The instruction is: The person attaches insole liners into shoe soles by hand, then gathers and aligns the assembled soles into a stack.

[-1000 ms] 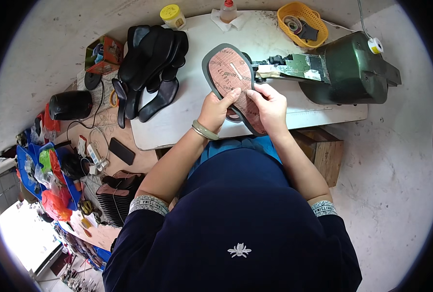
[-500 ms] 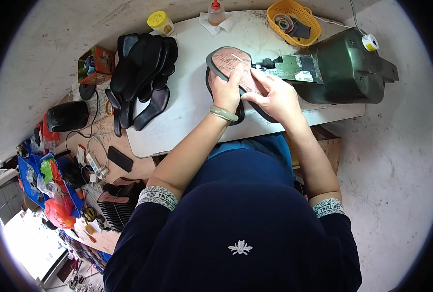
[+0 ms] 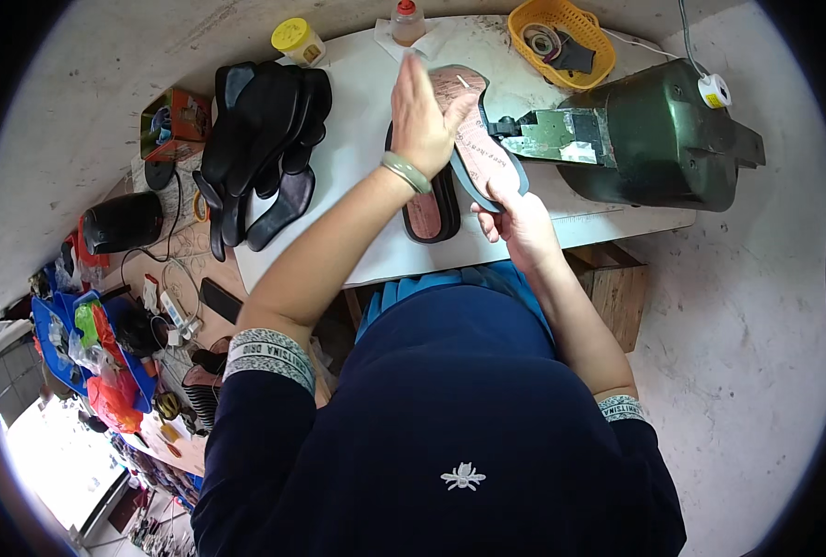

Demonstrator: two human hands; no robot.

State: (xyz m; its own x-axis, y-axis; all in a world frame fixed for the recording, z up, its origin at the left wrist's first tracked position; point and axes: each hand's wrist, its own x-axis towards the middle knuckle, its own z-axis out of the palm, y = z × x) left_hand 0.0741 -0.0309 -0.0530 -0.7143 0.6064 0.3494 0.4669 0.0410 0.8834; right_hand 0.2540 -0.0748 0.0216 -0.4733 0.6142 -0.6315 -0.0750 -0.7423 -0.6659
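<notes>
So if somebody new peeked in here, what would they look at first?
Probably the big dark-green machine at the right end of the white table. Next might be the heap of black pieces on the table's left side, then the pink-faced sole held in the right grip, near the middle. The yellow basket near the far right edge stands out too.

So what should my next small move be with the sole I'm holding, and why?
Perhaps close your left hand around the held sole at its far end: that hand looks open, its thumb crossing the sole, while your right hand pinches only the near end.
</notes>
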